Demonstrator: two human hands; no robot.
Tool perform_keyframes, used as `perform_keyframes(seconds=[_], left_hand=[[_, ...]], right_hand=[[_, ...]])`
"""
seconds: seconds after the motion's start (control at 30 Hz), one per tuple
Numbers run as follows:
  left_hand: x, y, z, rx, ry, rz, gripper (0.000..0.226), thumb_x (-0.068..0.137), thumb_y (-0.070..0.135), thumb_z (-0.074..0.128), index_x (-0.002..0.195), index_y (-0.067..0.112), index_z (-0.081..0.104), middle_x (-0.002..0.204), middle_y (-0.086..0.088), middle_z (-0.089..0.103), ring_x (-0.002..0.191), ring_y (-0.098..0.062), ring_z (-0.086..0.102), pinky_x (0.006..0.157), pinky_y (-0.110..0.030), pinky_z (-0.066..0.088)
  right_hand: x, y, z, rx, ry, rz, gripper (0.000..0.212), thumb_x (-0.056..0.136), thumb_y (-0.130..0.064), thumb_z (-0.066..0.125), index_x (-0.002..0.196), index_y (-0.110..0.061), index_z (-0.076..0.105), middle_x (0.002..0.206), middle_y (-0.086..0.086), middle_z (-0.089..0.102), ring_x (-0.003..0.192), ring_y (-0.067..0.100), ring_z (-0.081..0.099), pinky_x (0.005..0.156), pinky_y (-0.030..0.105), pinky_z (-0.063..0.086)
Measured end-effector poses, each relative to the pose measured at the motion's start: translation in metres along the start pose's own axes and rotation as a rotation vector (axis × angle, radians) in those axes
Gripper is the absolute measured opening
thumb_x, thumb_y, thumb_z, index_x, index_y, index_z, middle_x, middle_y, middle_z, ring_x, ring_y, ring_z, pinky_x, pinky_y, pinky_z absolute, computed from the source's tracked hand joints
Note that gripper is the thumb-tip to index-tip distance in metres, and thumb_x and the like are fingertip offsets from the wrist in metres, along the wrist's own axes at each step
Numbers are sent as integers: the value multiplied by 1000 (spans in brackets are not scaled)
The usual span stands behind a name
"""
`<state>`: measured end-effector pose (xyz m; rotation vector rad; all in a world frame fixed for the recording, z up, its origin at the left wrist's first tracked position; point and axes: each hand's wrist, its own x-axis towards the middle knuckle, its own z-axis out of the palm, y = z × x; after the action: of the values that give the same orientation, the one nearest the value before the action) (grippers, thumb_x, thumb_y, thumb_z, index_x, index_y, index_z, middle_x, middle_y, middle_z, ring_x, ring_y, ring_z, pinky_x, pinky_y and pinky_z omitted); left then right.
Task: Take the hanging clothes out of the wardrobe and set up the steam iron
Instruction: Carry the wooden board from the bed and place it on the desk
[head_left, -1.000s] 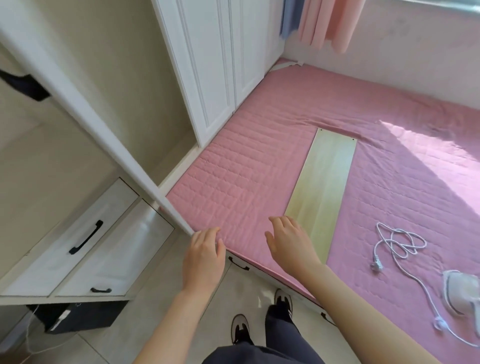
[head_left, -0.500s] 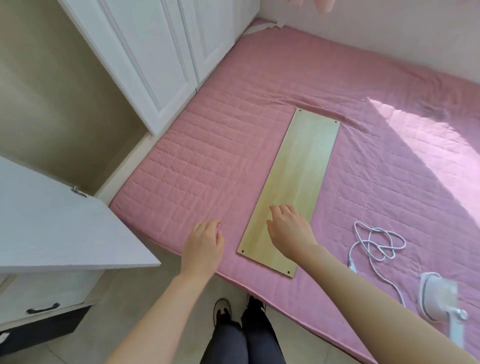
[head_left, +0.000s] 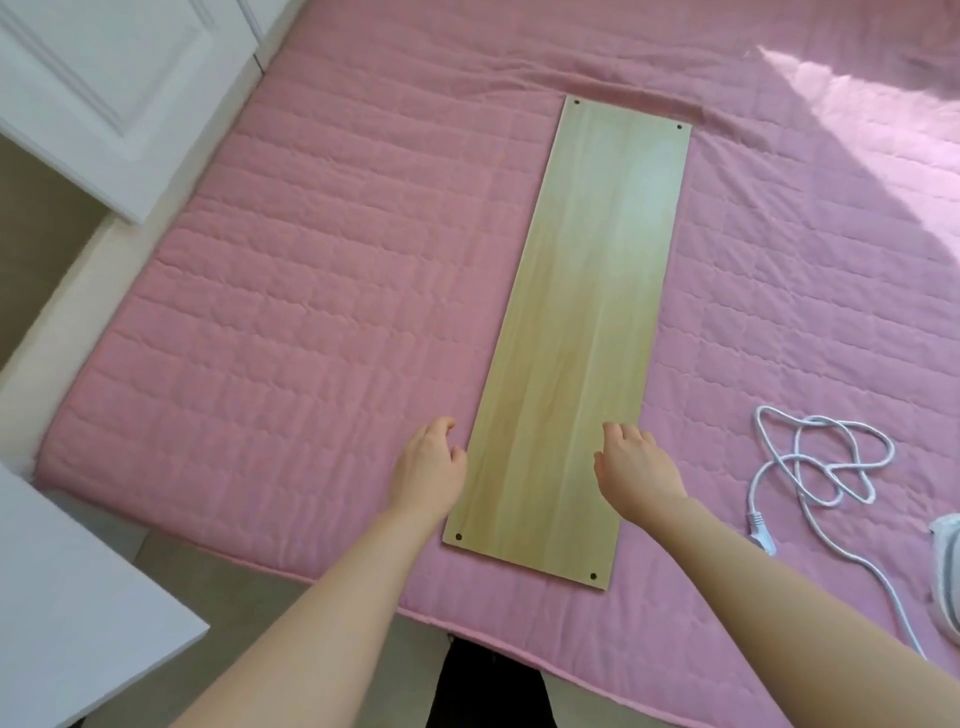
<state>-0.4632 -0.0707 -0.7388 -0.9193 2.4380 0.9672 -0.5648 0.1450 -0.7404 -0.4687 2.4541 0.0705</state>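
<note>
A long pale wooden board (head_left: 587, 312) lies flat on the pink quilted bed (head_left: 311, 291). My left hand (head_left: 428, 467) hovers at the board's near left edge, fingers loosely curled, holding nothing. My right hand (head_left: 639, 467) is over the board's near right part, fingers apart and empty. The white steam iron (head_left: 946, 571) shows only partly at the right edge. Its white cord (head_left: 815, 462) lies coiled on the quilt, with the plug (head_left: 759, 530) beside my right forearm. No hanging clothes are in view.
White wardrobe doors (head_left: 114, 93) stand at the upper left. An open white door panel (head_left: 67, 613) juts in at the lower left. A strip of floor (head_left: 249, 587) runs between it and the bed. Sunlight falls on the quilt's far right.
The view has swung from the wardrobe to the bed. Both hands have moved forward over the near end of the board, one on each side.
</note>
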Motion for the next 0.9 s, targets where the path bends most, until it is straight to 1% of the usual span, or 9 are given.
perform_keyframes(seconds=[0.1,0.23,0.3,0.43,0.5,0.6,0.7,0.8,0.9], left_hand=[[25,-5,24,-44,-70,-25,42,92,13,47,134,12,45,136,-5,51,121,-25,50,100,-37,41],[52,-8,48,-84,-138,-68,46,92,15,48,138,14,41,137,-6,51,122,-26,50,101,-37,41],[62,-6,56,-127,-162,-93,49,91,15,48,139,15,38,139,-6,49,124,-26,49,101,-37,41],[75,-3,67,-173,-186,-105,56,87,17,50,141,15,37,140,-5,49,125,-26,47,104,-41,40],[76,-3,71,-150,-184,-103,59,86,19,50,143,17,35,142,-5,46,125,-27,46,104,-44,39],[73,-3,76,-78,-166,-102,64,89,19,51,148,17,26,148,-5,35,133,-28,36,111,-41,31],[69,-3,79,-44,-141,-99,66,90,20,50,150,17,21,152,-4,31,137,-28,29,113,-38,24],[65,-4,81,-54,-123,-119,66,90,20,50,150,16,21,152,-5,31,137,-29,28,114,-38,23],[55,-11,82,-74,-102,-151,65,90,19,50,149,17,23,152,-4,32,137,-30,29,113,-40,26]], right_hand=[[25,13,22,53,-20,105,29,96,-13,37,123,-4,39,125,14,47,106,32,48,77,35,41],[52,21,37,264,-17,216,53,94,-10,37,142,4,20,140,24,35,121,41,43,96,44,39],[63,23,38,350,-16,249,59,94,-11,39,144,9,13,141,29,33,124,41,41,97,42,36],[81,24,34,547,14,367,50,92,-14,48,132,8,27,121,28,52,108,39,51,75,37,39],[86,23,34,590,-2,399,53,92,-17,51,132,7,26,117,26,53,102,37,52,74,36,41],[87,21,34,628,-8,425,64,90,-19,54,137,9,21,114,24,53,86,29,47,69,32,40],[86,23,33,693,-4,458,67,87,-16,55,139,9,20,94,13,52,79,26,49,63,32,41],[81,27,31,781,-15,491,54,86,-17,56,128,5,30,94,12,50,87,30,52,77,45,53],[70,26,37,823,-20,496,43,84,-19,58,117,1,37,102,14,52,95,34,56,83,53,53]])
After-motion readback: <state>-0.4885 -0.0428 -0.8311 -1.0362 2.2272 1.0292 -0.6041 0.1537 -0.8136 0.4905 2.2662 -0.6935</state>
